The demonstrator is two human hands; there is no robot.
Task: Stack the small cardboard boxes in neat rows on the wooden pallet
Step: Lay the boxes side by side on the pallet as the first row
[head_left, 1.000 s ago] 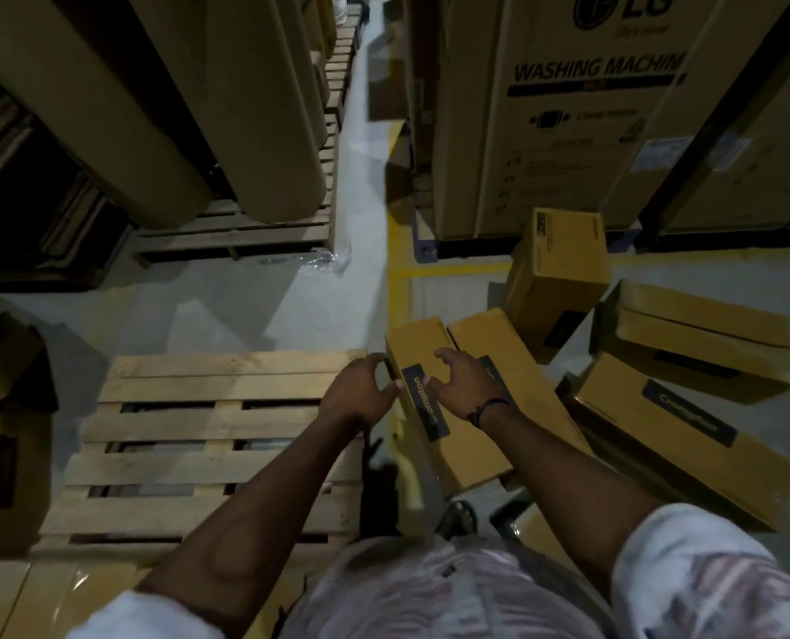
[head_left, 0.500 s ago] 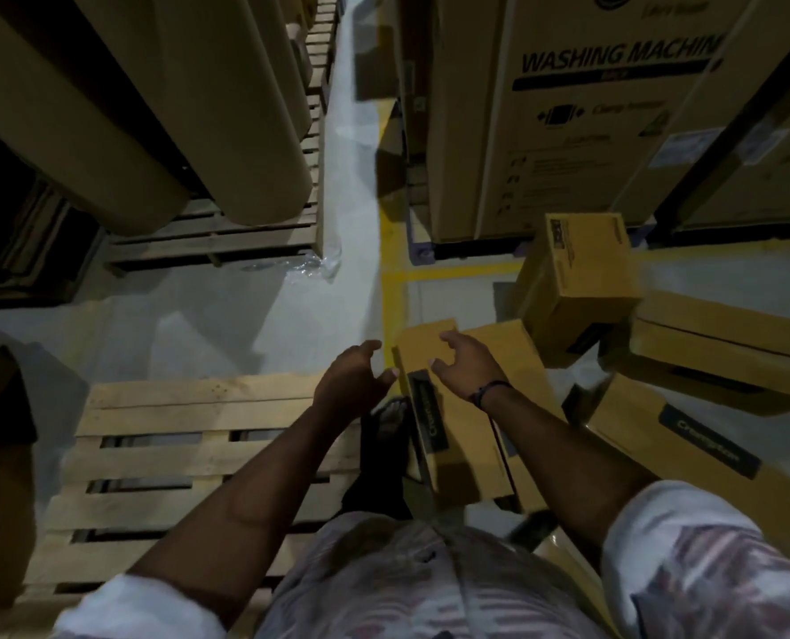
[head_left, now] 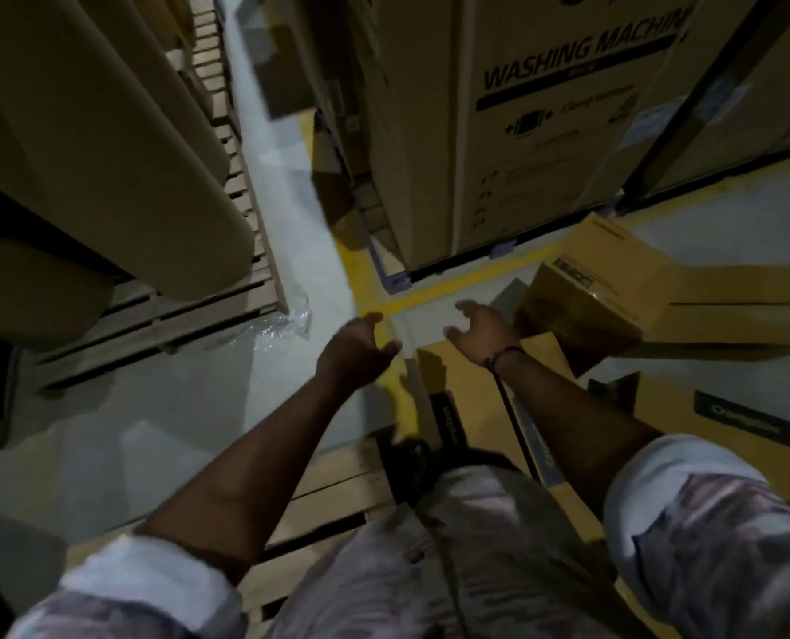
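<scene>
Slatted pale wooden pallet [head_left: 333,488] lying low in view on the grey floor [head_left: 162,408], bare where showing; left hand [head_left: 354,350] hovering with fingers spread, gripping nothing; right hand [head_left: 483,332] likewise spread and empty, reaching over flat tan cardboard box with black label [head_left: 467,398]; tilted small brown cardboard box [head_left: 587,297] leaning just beside it; printed washing-machine carton [head_left: 545,122] standing behind.

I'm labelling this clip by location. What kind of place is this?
Most likely a warehouse or appliance storeroom. A tall carton printed "WASHING MACHINE" stands by a yellow floor line, wooden pallets carry big wrapped goods, and small cardboard boxes lie on the concrete floor.
</scene>
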